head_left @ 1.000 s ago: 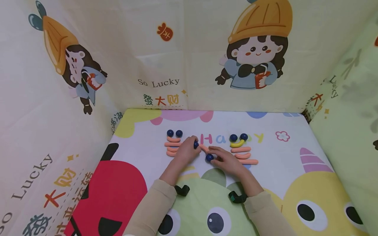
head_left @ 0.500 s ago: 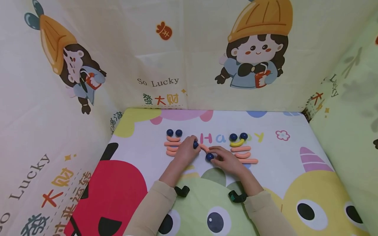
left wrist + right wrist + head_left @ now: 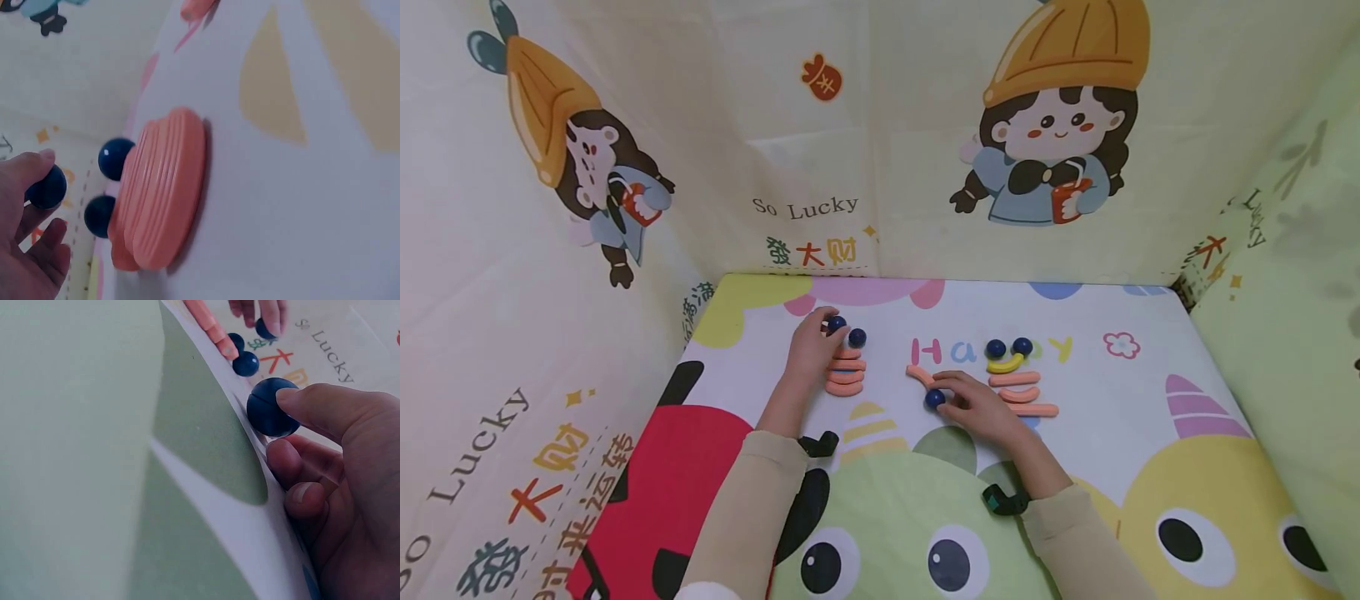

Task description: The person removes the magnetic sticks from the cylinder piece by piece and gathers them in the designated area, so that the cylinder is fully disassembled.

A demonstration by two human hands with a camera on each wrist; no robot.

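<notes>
In the head view my left hand (image 3: 811,346) is over the left group, pinching a dark blue ball (image 3: 47,187) between thumb and fingers. Two more dark blue balls (image 3: 115,158) rest against the far end of a row of salmon-pink strips (image 3: 169,194); one is hidden behind my hand in the head view. My right hand (image 3: 977,408) stays mid-table, its thumb pressed on another dark blue ball (image 3: 273,407) and the fingers curled behind. Beside those fingertips lies a bent salmon-pink strip (image 3: 919,376), partly covered by the hand.
Right of my right hand is a second group: two dark blue balls (image 3: 1022,346), a curved yellow strip (image 3: 1004,364) and salmon-pink strips (image 3: 1015,379). A printed cloth covers the table (image 3: 1120,383). Cartoon-printed fabric walls (image 3: 910,167) enclose the back and sides.
My left hand has moved left and away from me, carrying its dark blue ball from beside the bent strip to the left group. The right hand keeps its place.
</notes>
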